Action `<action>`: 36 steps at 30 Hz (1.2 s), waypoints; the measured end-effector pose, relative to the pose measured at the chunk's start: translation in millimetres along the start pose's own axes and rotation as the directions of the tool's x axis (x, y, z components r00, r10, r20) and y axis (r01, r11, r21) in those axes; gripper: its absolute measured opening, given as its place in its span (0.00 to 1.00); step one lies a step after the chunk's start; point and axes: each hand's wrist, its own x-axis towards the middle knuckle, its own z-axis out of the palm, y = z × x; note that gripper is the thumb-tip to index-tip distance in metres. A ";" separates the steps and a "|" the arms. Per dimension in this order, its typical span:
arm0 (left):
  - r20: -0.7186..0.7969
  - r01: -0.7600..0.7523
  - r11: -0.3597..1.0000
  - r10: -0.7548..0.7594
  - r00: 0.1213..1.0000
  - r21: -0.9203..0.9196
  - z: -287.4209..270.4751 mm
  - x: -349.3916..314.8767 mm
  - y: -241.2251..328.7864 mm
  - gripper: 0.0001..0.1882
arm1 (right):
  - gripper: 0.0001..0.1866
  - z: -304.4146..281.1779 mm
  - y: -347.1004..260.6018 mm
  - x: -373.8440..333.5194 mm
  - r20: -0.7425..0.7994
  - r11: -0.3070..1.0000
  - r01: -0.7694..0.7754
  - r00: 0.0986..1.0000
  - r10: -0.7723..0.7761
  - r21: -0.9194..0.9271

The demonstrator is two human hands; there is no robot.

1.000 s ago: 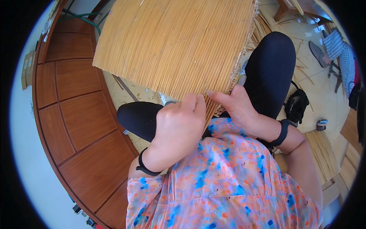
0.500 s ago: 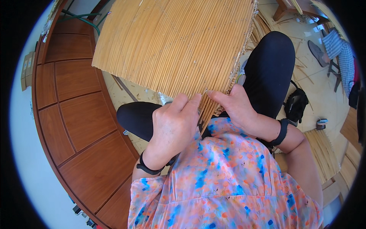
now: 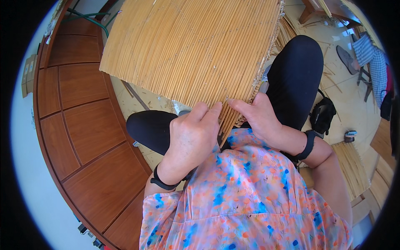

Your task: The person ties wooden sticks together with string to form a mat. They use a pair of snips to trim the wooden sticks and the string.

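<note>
A large mat of straw-coloured stalks (image 3: pixel 187 54), bound side by side, slopes away from my lap between my knees. At its near edge my left hand (image 3: pixel 192 133) is closed, thumb and bent forefinger pinched on the stalks. My right hand (image 3: pixel 261 118) grips the mat's right corner, its thumb pressed on top and its other fingers hidden underneath. The two thumb tips lie close together. Between the hands, several loose stalk ends (image 3: pixel 227 123) point down toward my shirt. Any thread in my fingertips is too small to make out.
Brown wooden panelling (image 3: pixel 89 129) curves along the left. A black bag (image 3: pixel 323 112) sits on the tiled floor beyond my right knee. Another stalk mat (image 3: pixel 351 166) lies at the right. Scattered stalks (image 3: pixel 331 79) litter the floor near another person's slippered foot (image 3: pixel 348 60).
</note>
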 end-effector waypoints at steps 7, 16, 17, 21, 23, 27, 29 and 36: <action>-0.015 -0.007 1.000 0.007 1.000 0.008 -2.0 -1.8 1.8 0.14 | 0.13 0.4 -2.9 -1.2 0.002 1.000 -0.015 1.000 0.015 -0.007; -0.039 -0.061 0.997 0.063 0.997 0.046 7.9 -3.9 -6.1 0.17 | 0.13 2.0 -1.5 -1.2 -0.008 1.000 0.022 1.000 -0.022 0.009; -0.039 -0.061 0.997 0.063 0.997 0.046 7.0 -3.7 -4.7 0.17 | 0.13 1.8 -1.1 -1.1 -0.008 1.000 0.021 1.000 -0.021 0.009; 0.015 -0.024 0.996 0.023 1.000 0.084 1.8 -2.6 0.6 0.17 | 0.12 2.0 -2.0 -1.5 0.001 1.000 0.004 1.000 -0.004 0.008; 0.030 -0.033 0.994 0.030 0.999 0.106 0.3 -2.7 1.0 0.17 | 0.12 1.8 -1.2 -1.0 0.001 1.000 -0.011 1.000 0.011 -0.001; -0.006 -0.038 0.996 0.039 0.999 0.079 -0.8 -3.8 0.9 0.18 | 0.12 2.4 2.6 0.6 -0.006 0.999 0.051 0.999 -0.051 0.020; -0.024 -0.033 0.997 0.035 0.999 0.075 0.1 -4.0 0.7 0.18 | 0.11 2.3 2.1 0.5 -0.013 0.998 0.061 0.998 -0.061 0.022; -0.012 -0.035 0.997 0.036 0.999 0.062 3.2 -3.2 -0.3 0.17 | 0.11 0.9 3.7 1.1 -0.017 1.000 0.026 1.000 -0.026 -0.012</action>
